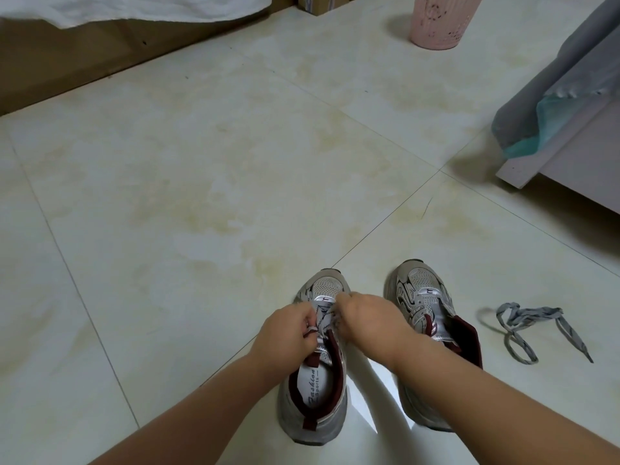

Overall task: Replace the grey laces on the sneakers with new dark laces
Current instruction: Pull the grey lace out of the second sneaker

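Both hands, left and right, pinch the grey lace on the left grey mesh sneaker, probably to unthread it. The right sneaker appears unlaced; its removed grey lace lies beside on the tiled floor.

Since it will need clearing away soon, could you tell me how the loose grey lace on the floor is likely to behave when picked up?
The loose grey lace lies in slack loops and curls on the tiled floor, so it is probably floppy and would dangle from wherever it is pinched. It looks thin and flat, so likely very light. Its crossed loops could snag or tangle.
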